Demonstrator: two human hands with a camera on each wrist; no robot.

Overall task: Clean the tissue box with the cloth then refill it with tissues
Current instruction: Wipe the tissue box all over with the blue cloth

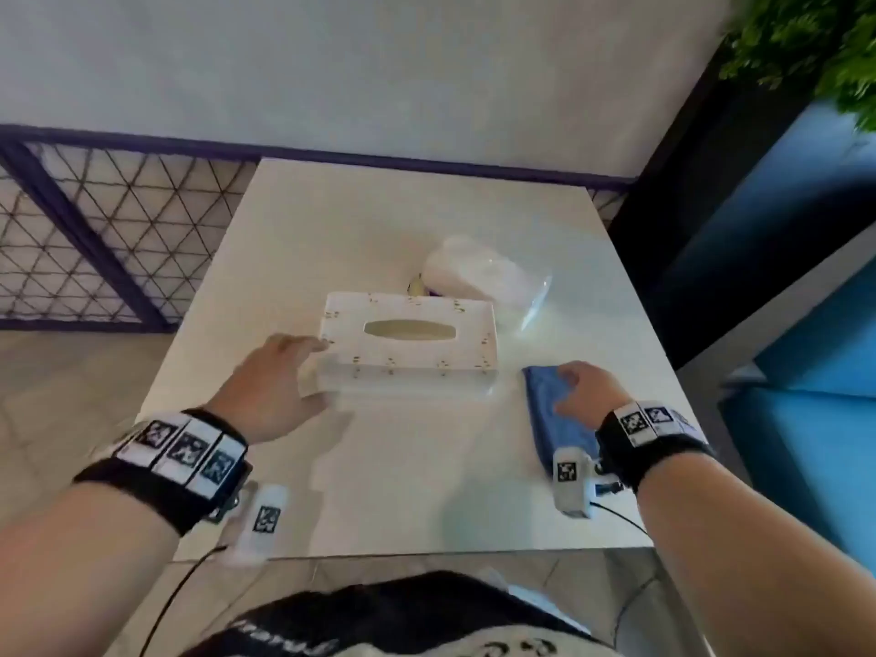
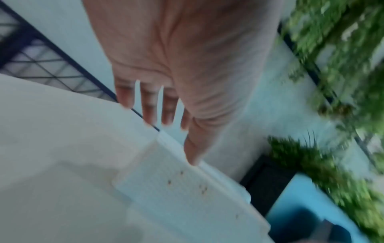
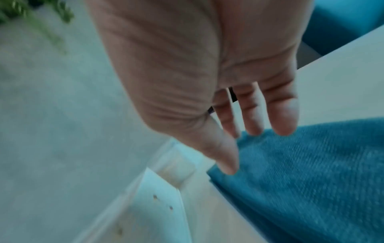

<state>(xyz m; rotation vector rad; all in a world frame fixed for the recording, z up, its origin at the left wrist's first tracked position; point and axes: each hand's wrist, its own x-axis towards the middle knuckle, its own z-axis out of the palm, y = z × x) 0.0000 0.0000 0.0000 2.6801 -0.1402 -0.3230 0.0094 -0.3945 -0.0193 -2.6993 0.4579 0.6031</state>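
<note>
Risk noted first: the tissue box (image 1: 408,341) looks light, and if it is wiped with no firm hold it could be pushed along the table (image 1: 403,467) toward the far edge, into the wrapped tissue pack (image 1: 479,270) just behind its right end. The cloth (image 1: 557,410) could also be dragged rather than lifted if only brushed by fingertips.

Tissue box is seen at mid-table, long side facing the near edge, slot up and showing no tissues. Left hand (image 1: 279,386) is spread, fingers straight, at the box's left end, thumb near its near-left corner; nothing is gripped. Right hand (image 1: 585,391) is relaxed with fingertips on the far end of the cloth, which lies near the right edge, just right of the box; no pinch is visible.
</note>
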